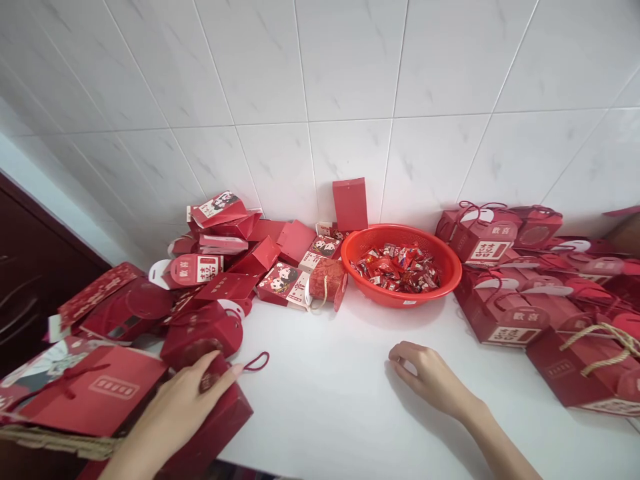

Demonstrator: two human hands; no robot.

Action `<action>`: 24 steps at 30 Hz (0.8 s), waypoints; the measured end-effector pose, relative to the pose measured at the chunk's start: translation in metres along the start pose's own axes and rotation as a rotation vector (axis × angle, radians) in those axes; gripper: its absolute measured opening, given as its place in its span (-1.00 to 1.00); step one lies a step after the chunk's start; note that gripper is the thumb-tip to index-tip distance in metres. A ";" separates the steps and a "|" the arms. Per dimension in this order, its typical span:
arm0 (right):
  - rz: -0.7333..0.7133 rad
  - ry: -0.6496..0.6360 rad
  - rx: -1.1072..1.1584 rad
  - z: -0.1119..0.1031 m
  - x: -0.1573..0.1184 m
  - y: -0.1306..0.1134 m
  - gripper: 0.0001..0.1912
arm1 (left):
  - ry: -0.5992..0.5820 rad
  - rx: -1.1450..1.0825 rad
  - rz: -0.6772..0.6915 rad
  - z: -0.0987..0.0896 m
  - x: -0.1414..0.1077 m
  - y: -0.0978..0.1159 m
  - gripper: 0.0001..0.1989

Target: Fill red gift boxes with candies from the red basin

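Observation:
At the lower left, my left hand [183,403] is closed on a dark red gift box [227,400], thumb and fingers over its upper part. A dark red cord loop [257,362] sticks out beside the thumb. My right hand [425,373] hovers over or rests on the white table [320,387], fingers loosely curled with a gap by the thumb and nothing visible in it. Beyond it sits a red plastic colander [350,257] holding many wrapped candies [400,267]. A plain red box [350,203] stands upright behind the colander's left rim.
Red gift boxes [215,287] lie piled on the left, some with panda prints [285,283]. A larger red box [95,387] is at the near left edge. Rows of handled boxes [505,313] stand on the right, one with a rope handle [610,343]. A tiled wall [350,67] rises behind.

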State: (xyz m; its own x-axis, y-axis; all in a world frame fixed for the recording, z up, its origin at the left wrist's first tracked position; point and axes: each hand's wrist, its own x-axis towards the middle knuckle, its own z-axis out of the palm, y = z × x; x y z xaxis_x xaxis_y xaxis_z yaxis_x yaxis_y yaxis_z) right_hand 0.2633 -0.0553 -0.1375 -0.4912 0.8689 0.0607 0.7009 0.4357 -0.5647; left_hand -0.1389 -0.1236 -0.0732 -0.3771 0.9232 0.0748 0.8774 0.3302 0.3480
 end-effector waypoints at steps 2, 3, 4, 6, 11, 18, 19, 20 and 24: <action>-0.010 0.008 0.017 0.001 0.000 0.000 -0.77 | -0.077 -0.098 0.034 0.012 -0.001 0.023 -0.41; -0.011 0.013 0.030 0.002 0.001 0.000 -0.77 | -0.093 -0.171 0.084 0.018 0.000 0.038 -0.42; -0.008 0.017 0.046 0.002 0.001 0.000 -0.78 | -0.109 -0.265 0.144 0.023 0.000 0.053 -0.43; 0.007 0.025 0.080 0.001 0.002 -0.001 -0.78 | -0.219 -0.491 0.270 0.032 0.002 0.082 -0.45; 0.017 0.061 0.240 -0.005 0.003 -0.004 -0.74 | -0.342 -0.639 0.390 0.048 0.014 0.112 -0.51; 0.041 0.051 0.415 -0.006 0.004 -0.007 -0.67 | -0.589 -0.614 0.339 0.072 0.009 0.126 -0.42; 0.009 0.031 0.475 -0.007 0.004 -0.009 -0.65 | -0.614 -0.646 0.341 0.076 0.008 0.130 -0.42; -0.030 0.020 0.534 -0.008 0.004 -0.010 -0.64 | -0.628 -0.690 0.345 0.081 0.007 0.133 -0.43; -0.167 0.110 0.588 -0.014 0.001 -0.012 -0.58 | -0.684 -0.939 0.346 0.095 0.015 0.144 -0.47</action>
State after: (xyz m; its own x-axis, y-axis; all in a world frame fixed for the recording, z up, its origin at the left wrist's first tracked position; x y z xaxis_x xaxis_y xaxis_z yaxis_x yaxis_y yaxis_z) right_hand 0.2618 -0.0565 -0.1187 -0.4912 0.8331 0.2542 0.2017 0.3927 -0.8973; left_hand 0.0098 -0.0437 -0.1111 0.3184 0.9413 -0.1121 0.2371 0.0354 0.9708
